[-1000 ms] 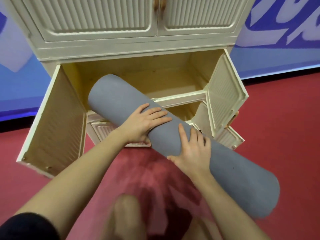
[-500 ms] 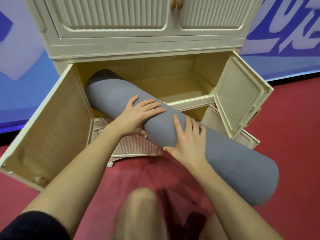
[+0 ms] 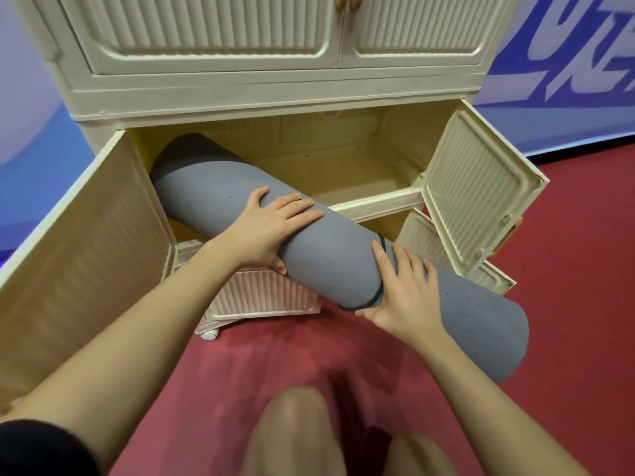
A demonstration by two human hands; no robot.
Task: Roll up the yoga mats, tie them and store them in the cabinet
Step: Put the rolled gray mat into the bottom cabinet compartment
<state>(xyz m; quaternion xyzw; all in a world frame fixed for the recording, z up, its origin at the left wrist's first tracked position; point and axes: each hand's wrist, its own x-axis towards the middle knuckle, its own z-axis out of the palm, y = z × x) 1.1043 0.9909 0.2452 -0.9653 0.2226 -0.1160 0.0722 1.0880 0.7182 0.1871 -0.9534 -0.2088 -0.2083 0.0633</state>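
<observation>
Grey mat deeper inside cabinet than before, left hand and right hand tight around it.

We face a cream ribbed cabinet, its upper doors closed, the doors below swung wide, one white castor showing, red carpet floor around us, blue wall with large pale lettering behind, soft even light.

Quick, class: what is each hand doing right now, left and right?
Left hand: grips the rolled yoga mat, thumb underneath.
Right hand: holds the same mat beside its black band.
</observation>
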